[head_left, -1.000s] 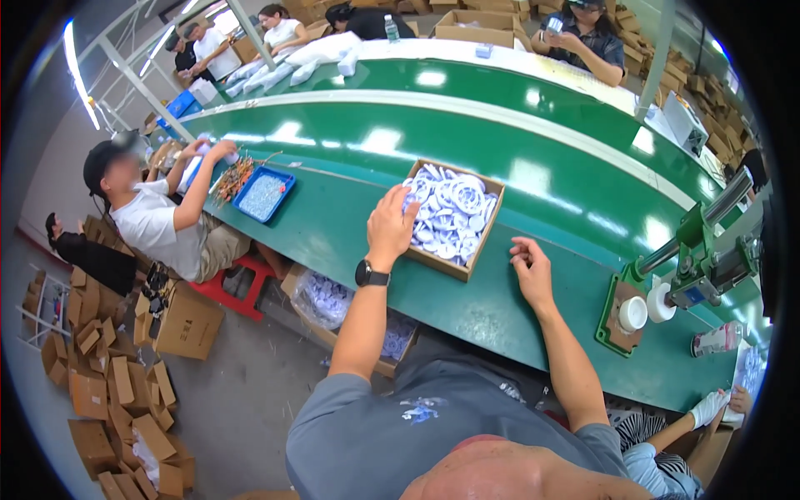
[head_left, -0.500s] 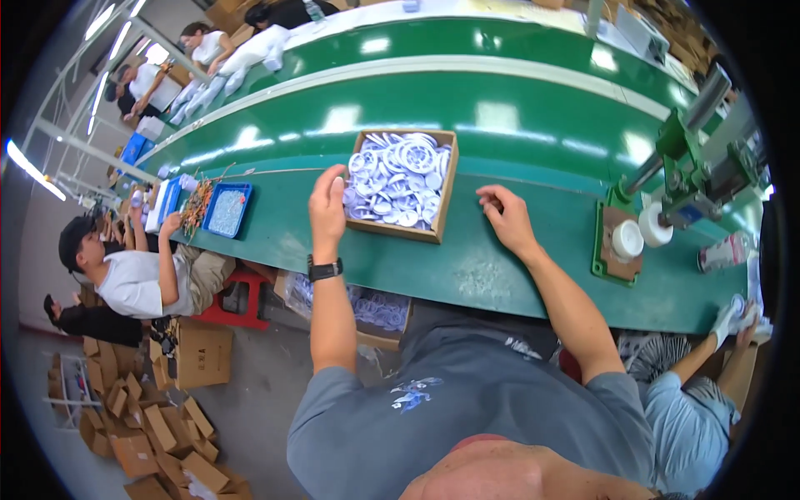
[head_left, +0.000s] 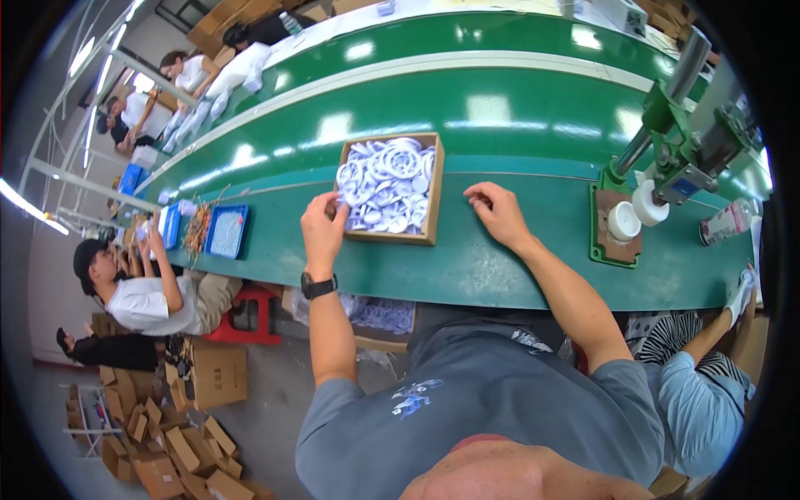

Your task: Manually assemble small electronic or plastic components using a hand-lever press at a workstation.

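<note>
A brown cardboard box (head_left: 433, 193) full of white round plastic parts (head_left: 390, 187) stands on the green workbench in front of me. At its near left corner is my left hand (head_left: 322, 232), fingers bent and thumb apart. Its fingertips are close to the box's left side; whether they touch it I cannot make out. My right hand (head_left: 502, 217) hovers or rests over the bench to the right of the box. Its fingers are loosely bent, and no object shows in them.
A green press (head_left: 667, 158) with white round pieces (head_left: 624, 221) stands at the right, near a bottle (head_left: 725, 223). To the left are a blue tray (head_left: 227, 232) and a seated person (head_left: 150, 292). Another person (head_left: 700, 392) sits at my right. Under the bench is a box of parts (head_left: 379, 315).
My left hand has drawn back toward me along the box, its fingers now more bent. The box sits at a slightly different angle. My right hand has barely moved.
</note>
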The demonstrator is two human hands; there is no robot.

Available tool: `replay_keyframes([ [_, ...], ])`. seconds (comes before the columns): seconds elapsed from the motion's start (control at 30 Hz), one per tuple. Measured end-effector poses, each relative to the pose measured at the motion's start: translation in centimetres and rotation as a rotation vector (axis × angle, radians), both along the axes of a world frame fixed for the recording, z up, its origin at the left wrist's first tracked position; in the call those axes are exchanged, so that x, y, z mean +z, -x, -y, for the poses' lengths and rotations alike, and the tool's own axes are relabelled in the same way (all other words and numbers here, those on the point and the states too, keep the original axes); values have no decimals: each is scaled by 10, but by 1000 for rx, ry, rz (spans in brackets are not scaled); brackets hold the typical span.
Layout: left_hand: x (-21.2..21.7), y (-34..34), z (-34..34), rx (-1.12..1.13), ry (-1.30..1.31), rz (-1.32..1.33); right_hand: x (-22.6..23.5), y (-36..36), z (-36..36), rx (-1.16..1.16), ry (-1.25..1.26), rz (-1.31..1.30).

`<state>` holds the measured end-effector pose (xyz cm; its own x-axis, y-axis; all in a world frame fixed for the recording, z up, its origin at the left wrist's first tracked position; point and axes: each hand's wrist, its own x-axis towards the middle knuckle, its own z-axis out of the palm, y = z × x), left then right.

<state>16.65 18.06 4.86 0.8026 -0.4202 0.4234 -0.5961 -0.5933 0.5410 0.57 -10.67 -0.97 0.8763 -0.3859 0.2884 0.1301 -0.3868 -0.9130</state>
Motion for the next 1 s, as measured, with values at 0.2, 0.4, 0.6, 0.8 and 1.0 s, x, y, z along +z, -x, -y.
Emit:
replay_keyframes([
  [0.2,-7,-11,-1,12,133,-17,0,0,-3,14,20,-27],
  [0.4,0,-12,-2,25,128,33,-1,-5,-3,24,72,45],
  [0.6,17,16,15,49,457,-29,1,0,1,18,19,-14],
  [0.8,26,119,79,-468,318,-302,6,0,1,46,53,101],
  [1.0,-44,142,121,-450,697,-802,71,43,-15,294,353,140],
])
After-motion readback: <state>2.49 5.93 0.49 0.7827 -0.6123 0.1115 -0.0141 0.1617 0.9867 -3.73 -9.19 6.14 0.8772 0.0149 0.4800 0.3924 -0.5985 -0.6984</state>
